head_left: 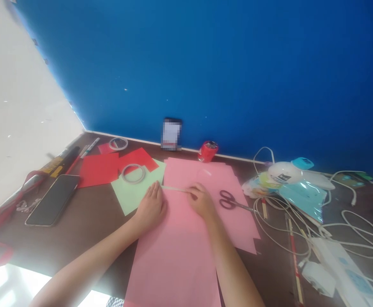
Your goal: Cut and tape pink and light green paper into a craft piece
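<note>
The right hand (200, 200) has its fingers bent closed and seems to pinch one end of a thin pale strip (175, 188). The left hand (152, 202) is laid down flat, not gripping, with fingertips at the other end (whether they press it, I cannot tell). The strip lies across the pink paper (176, 256). The present step looks like straightening it; the next move calls for steady, light tension.
</note>
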The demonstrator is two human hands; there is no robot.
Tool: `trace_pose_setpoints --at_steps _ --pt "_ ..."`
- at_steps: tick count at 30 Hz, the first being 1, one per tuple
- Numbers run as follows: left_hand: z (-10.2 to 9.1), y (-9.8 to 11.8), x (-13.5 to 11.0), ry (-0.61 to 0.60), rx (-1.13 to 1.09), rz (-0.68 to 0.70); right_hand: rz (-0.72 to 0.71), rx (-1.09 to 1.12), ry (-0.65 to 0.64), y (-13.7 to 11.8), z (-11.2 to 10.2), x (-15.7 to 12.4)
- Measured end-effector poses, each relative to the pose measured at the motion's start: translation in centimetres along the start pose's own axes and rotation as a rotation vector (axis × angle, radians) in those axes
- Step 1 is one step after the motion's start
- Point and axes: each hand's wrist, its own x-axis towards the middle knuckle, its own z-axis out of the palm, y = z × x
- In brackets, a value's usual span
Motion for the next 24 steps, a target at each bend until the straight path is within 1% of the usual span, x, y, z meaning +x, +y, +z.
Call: trace_pose_setpoints --at_steps 3,8,14,19,24 --pt "0.1 -0.1 0.0 0.000 -0.006 0.027 -0.007 -0.015 0.006 -0.1 -0.1 0.0" --pt "0.1 0.3 0.3 0.048 0.042 0.074 -0.034 -0.029 0.000 -0.1 -0.1 0.0" --pt "0.1 0.7 1.0 0.078 0.115 0.042 -0.057 -0.037 0.010 0.0 0.0 0.0" --pt "0.0 1.0 0.9 0.107 0.129 0.049 -0.070 -0.055 0.024 0.0 0.1 -0.1" --pt "0.4 1.4 0.7 0.120 0.144 0.041 -0.075 -0.075 0.038 0.1 0.1 0.0"
